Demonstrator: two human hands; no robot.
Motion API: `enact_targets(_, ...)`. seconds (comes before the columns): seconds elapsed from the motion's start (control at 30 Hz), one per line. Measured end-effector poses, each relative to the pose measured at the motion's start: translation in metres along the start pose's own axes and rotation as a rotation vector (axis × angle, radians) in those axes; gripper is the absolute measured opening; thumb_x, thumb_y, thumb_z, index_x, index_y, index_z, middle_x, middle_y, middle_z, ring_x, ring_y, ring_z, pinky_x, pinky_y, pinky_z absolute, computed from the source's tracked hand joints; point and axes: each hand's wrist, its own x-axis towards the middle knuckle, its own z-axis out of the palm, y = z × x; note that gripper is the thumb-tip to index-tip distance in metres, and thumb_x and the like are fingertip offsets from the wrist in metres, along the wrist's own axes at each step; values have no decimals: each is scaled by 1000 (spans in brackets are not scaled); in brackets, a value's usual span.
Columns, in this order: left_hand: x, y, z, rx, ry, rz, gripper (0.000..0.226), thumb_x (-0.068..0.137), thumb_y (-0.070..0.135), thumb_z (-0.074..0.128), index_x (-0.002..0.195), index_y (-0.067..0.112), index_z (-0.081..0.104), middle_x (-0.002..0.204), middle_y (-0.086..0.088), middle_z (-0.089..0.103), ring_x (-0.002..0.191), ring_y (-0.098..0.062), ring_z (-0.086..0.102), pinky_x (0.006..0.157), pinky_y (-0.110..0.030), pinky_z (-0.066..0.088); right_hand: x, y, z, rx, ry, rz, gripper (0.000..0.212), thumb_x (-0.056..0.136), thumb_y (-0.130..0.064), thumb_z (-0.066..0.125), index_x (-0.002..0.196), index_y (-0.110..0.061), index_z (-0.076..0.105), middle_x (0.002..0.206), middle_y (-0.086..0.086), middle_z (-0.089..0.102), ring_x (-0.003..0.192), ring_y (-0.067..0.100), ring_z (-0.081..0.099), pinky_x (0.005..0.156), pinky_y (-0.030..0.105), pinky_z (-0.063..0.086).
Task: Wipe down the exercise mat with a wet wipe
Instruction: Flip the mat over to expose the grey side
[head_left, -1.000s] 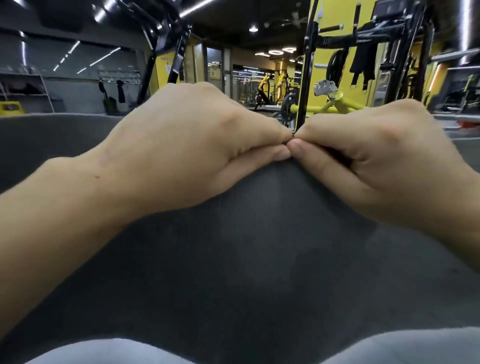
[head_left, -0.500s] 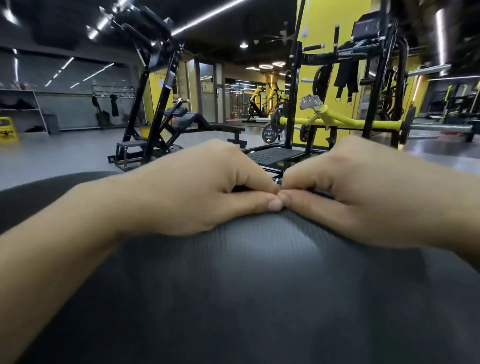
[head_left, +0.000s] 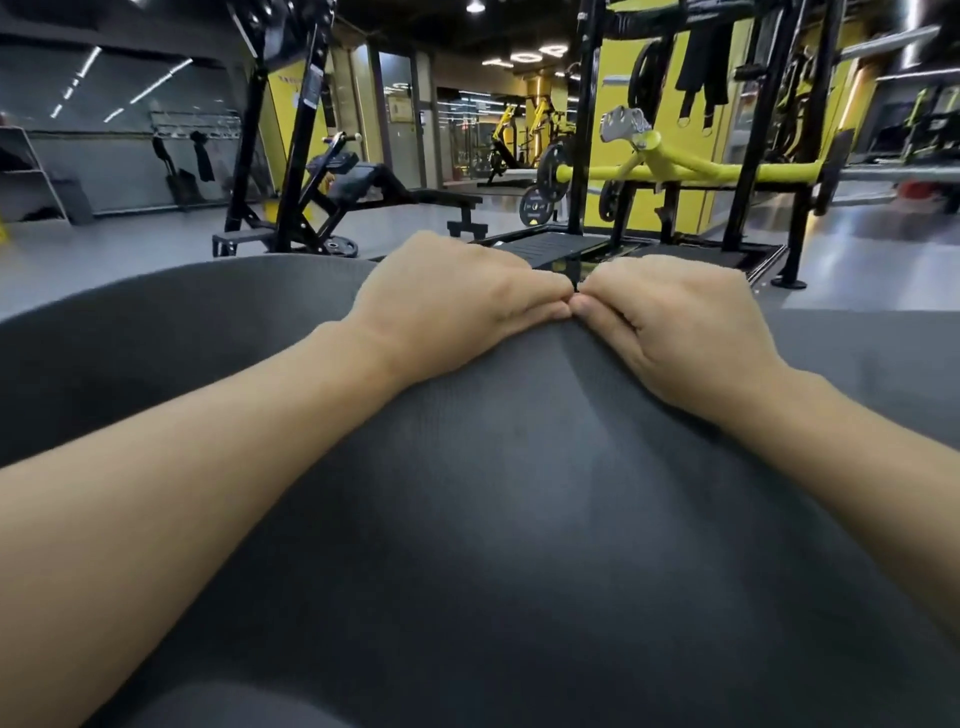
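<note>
Black rack (head_left: 587, 156) just beyond mat (head_left: 519, 519)

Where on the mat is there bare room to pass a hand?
Bare: the broad middle of the mat on the near side of the left hand and right hand, and the strip left of the left hand. Crowded: the middle of the far edge, which both hands grip, thumbs touching.

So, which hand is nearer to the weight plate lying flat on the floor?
Left. The left hand grips the edge of the mat right of the weight plate; the right hand grips beside it, farther right.
</note>
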Motion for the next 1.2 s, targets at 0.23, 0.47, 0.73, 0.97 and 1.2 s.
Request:
enact_targets(0.23, 18, -9, 52, 63, 238, 129, 34, 111, 34, 47, 107, 14, 75, 75, -6, 66, 60, -31, 62, 44, -40, 46, -15, 26, 37, -121, 226, -43, 37, 110, -29, 48, 90, -6, 68, 79, 13, 59, 71, 35, 58, 58, 44, 45)
enact_targets(0.47, 26, -20, 104, 41, 246, 173, 42, 113, 39, 37, 113, 17, 72, 93, -3, 74, 76, -28, 70, 52, -43, 48, -22, 40, 65, -221, 196, -109, 36, 109, -28, 51, 88, -4, 67, 84, 15, 59, 68, 32, 51, 59, 42, 33)
enact_targets(0.73, -5, 0, 183, -82, 188, 213, 30, 108, 31, 49, 99, 11, 70, 80, -8, 66, 69, -32, 65, 52, -41, 47, -77, 27, 118, -215, -40, -104, 34, 110, -29, 48, 90, -7, 65, 86, 13, 57, 72, 34, 51, 61, 45, 36)
enact_targets(0.97, -90, 50, 238, -169, -46, 198, 25, 105, 35, 53, 94, 19, 68, 76, -1, 60, 66, -26, 60, 59, -37, 43, -157, -30, 168, 7, -229, -70, 25, 99, -17, 67, 77, -7, 62, 75, 12, 54, 63, 32, 52, 52, 42, 39)
enact_targets(1.2, -153, 82, 276, -238, -225, 125, 21, 103, 38, 53, 93, 24, 65, 79, 3, 62, 74, -24, 62, 62, -38, 39, -206, -89, 201, 103, -418, 170, 19, 88, -15, 77, 77, -10, 61, 79, 8, 55, 67, 30, 56, 51, 40, 42)
